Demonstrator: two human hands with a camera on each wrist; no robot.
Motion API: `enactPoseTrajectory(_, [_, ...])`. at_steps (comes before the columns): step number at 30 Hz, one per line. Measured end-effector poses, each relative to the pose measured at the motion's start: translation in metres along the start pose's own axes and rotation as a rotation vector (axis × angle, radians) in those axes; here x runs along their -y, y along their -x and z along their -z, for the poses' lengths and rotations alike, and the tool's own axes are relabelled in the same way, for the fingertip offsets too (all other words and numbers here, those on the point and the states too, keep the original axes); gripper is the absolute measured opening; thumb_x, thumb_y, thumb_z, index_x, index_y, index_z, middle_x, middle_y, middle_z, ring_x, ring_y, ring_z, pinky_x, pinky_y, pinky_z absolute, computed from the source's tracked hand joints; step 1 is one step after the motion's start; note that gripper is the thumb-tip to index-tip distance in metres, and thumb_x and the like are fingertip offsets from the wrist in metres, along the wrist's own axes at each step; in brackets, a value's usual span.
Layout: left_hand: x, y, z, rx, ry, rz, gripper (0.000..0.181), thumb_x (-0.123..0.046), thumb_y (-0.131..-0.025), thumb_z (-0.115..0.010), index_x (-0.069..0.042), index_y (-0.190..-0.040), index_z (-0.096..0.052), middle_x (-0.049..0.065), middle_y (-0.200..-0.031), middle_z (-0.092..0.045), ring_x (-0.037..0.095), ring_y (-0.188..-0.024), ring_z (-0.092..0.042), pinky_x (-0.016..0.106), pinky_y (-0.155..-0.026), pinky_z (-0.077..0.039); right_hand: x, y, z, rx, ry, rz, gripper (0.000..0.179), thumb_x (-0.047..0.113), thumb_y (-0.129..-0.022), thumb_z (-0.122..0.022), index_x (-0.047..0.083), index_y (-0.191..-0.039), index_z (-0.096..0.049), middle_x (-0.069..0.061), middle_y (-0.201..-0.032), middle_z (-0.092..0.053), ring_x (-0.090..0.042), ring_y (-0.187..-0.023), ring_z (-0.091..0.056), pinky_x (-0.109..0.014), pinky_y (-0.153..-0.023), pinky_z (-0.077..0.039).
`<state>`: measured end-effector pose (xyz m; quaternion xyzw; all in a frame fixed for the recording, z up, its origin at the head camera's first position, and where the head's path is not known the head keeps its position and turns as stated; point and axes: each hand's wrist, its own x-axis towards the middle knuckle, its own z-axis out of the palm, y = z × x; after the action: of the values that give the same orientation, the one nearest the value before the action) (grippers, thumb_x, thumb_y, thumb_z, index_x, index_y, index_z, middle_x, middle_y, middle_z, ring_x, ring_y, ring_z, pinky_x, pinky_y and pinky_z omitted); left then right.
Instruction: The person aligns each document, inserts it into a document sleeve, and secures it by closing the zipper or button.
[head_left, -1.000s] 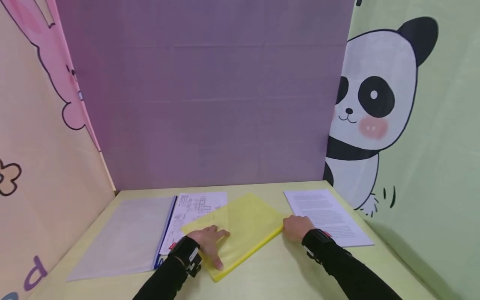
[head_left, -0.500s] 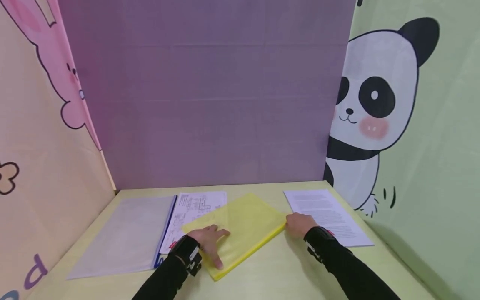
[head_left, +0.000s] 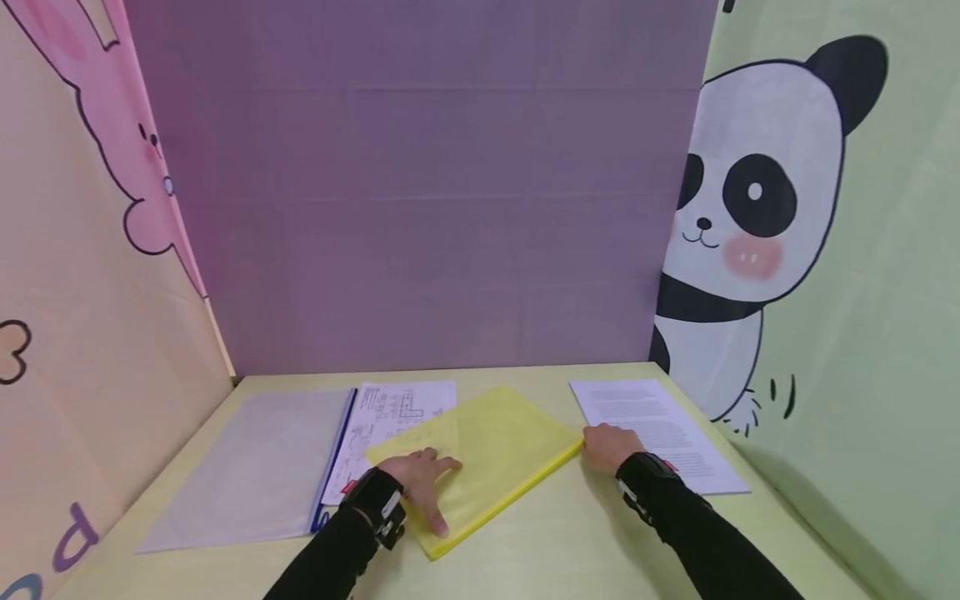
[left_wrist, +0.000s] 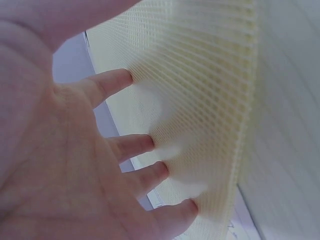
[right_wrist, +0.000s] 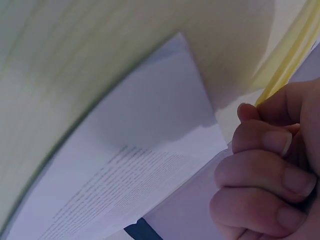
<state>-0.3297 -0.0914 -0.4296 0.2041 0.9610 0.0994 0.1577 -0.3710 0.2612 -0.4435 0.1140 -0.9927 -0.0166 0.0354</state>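
Note:
A translucent yellow mesh document pouch [head_left: 504, 454] lies at a slant in the middle of the table, a thicker yellow strip [head_left: 510, 505] along its near edge. My left hand [head_left: 422, 482] presses on the pouch's left part with fingers spread; in the left wrist view its fingertips [left_wrist: 145, 142] dent the fine mesh. At the right end of the strip, my right hand [head_left: 611, 448] pinches the edge between thumb and forefinger, the other fingers curled in. In the right wrist view the yellow edge [right_wrist: 287, 60] runs into that pinch; what lies under the fingers is hidden.
Left of the pouch lies a clear folder [head_left: 247, 475] with a dark blue spine. A sheet with printed drawings [head_left: 382, 421] is partly under the pouch. Another printed sheet [head_left: 675, 442] lies at the right. A purple panel [head_left: 442, 192] stands behind the table [head_left: 555, 550].
My right hand has moved slightly to the right along with the pouch's right corner, still pinching the edge. The left hand has stayed pressed on the pouch.

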Motion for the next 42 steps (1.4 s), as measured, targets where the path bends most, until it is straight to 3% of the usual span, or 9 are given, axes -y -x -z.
enactPoseTrajectory(8, [-0.001,0.0,0.0,-0.005,-0.002,0.003,0.1,-0.047,-0.064,-0.095,-0.03,-0.15,-0.048,0.015,-0.154,-0.041,0.035,-0.141,-0.04,0.062,-0.105,-0.042,-0.004,-0.003,0.002,0.052,-0.026,-0.02,0.016,0.015,-0.098,-0.059,0.006,-0.084,-0.058,-0.007,-0.072,-0.052,-0.024,-0.065,-0.049,-0.045,-0.063,-0.047])
enactPoseTrajectory(15, [-0.001,-0.003,0.001,0.003,0.0,0.015,0.097,-0.048,-0.065,-0.095,-0.031,-0.149,-0.049,0.014,-0.154,-0.041,0.035,-0.14,-0.04,0.062,-0.107,-0.04,-0.009,-0.007,-0.001,0.044,-0.019,-0.026,0.017,0.018,-0.097,-0.06,0.007,-0.085,-0.058,-0.008,-0.074,-0.056,-0.025,-0.067,-0.055,-0.05,-0.065,-0.05])
enactPoseTrajectory(22, [0.0,-0.001,0.002,0.007,-0.009,0.028,0.097,-0.048,-0.065,-0.094,-0.032,-0.149,-0.048,0.014,-0.154,-0.041,0.034,-0.141,-0.04,0.061,-0.107,-0.04,-0.015,-0.007,0.006,0.056,-0.079,-0.067,0.018,0.015,-0.098,-0.059,0.0,-0.108,-0.058,-0.018,-0.091,-0.065,-0.04,-0.087,-0.066,-0.057,-0.073,-0.053])
enactPoseTrajectory(28, [0.0,0.001,0.001,0.001,-0.019,0.014,0.101,-0.048,-0.063,-0.095,-0.029,-0.15,-0.048,0.014,-0.155,-0.04,0.034,-0.142,-0.038,0.061,-0.106,-0.041,-0.015,-0.003,0.004,-0.044,-0.065,-0.03,0.018,0.009,-0.093,-0.061,-0.002,-0.107,-0.057,-0.021,-0.09,-0.062,-0.042,-0.081,-0.065,-0.058,-0.066,-0.052])
enactPoseTrajectory(33, [0.0,-0.003,-0.003,0.003,-0.01,0.032,0.1,-0.052,-0.064,-0.093,-0.03,-0.151,-0.048,0.014,-0.156,-0.039,0.035,-0.143,-0.037,0.061,-0.109,-0.038,0.011,0.005,0.012,-0.105,-0.041,0.017,0.027,0.007,-0.088,-0.068,-0.004,-0.111,-0.058,-0.021,-0.09,-0.055,-0.037,-0.071,-0.059,-0.054,-0.061,-0.052])
enactPoseTrajectory(38, [-0.008,-0.006,-0.008,-0.002,-0.025,0.057,0.098,-0.059,-0.067,-0.088,-0.028,-0.151,-0.048,0.016,-0.155,-0.041,0.039,-0.14,-0.038,0.066,-0.108,-0.036,0.057,0.014,0.018,-0.075,-0.114,0.077,0.026,0.014,-0.088,-0.072,-0.002,-0.105,-0.062,-0.015,-0.088,-0.057,-0.032,-0.076,-0.059,-0.052,-0.067,-0.053])
enactPoseTrajectory(42, [-0.019,-0.001,-0.013,-0.036,-0.055,0.06,0.099,-0.066,-0.07,-0.082,-0.022,-0.152,-0.048,0.019,-0.152,-0.044,0.044,-0.136,-0.042,0.067,-0.103,-0.04,0.095,0.024,0.016,-0.032,-0.175,0.129,0.033,0.024,-0.09,-0.075,-0.004,-0.105,-0.065,-0.014,-0.093,-0.06,-0.032,-0.084,-0.06,-0.051,-0.076,-0.053])
